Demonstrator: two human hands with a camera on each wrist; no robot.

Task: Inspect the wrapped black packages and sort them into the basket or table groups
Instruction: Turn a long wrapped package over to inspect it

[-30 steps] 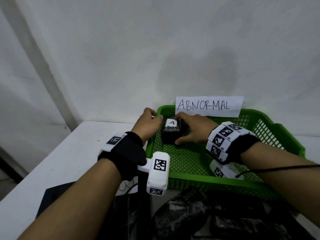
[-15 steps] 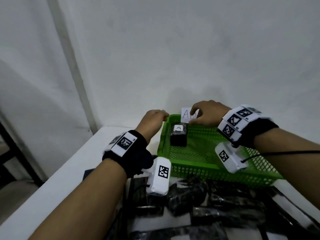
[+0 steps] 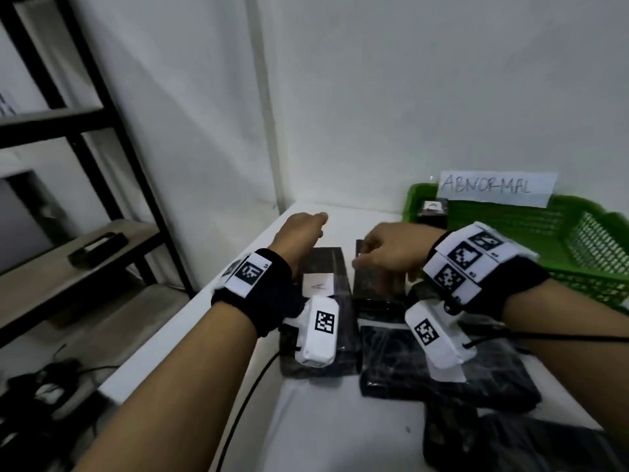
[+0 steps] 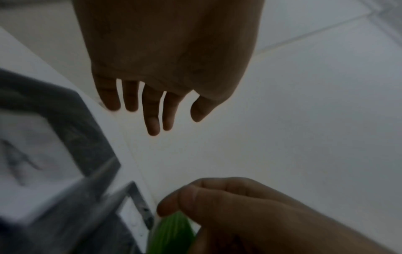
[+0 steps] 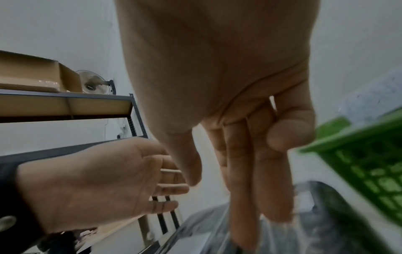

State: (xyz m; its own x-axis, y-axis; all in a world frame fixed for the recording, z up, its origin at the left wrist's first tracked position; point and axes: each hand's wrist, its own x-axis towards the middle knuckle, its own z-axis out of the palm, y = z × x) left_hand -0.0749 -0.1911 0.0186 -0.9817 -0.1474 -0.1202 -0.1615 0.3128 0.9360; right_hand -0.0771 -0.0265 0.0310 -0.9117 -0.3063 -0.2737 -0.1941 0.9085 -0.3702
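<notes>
A small black package (image 3: 431, 212) with an "A" label stands in the far left corner of the green basket (image 3: 599, 229). Several flat wrapped black packages lie on the white table (image 3: 340, 430) to its left. One (image 3: 335, 267) carries an "A" label (image 3: 318, 285). My left hand (image 3: 313, 223) hovers open above that package's far end, fingers straight (image 4: 153, 127), holding nothing. My right hand (image 3: 364, 257) is open over the neighbouring package (image 3: 376, 287). In the right wrist view its fingers (image 5: 241, 197) point down to the clear wrap (image 5: 217, 228); contact is blurred.
A paper sign reading "ABNORMAL" (image 3: 497, 189) stands on the basket's back rim. More black packages (image 3: 446, 366) lie near me on the table. A black metal shelf rack (image 3: 112, 137) stands left of the table, with a dark object (image 3: 97, 248) on it. Cables (image 3: 51, 379) lie on the floor.
Both hands have left the basket and moved left and toward me, over the packages on the table. The small package stays in the basket. The view has swung left.
</notes>
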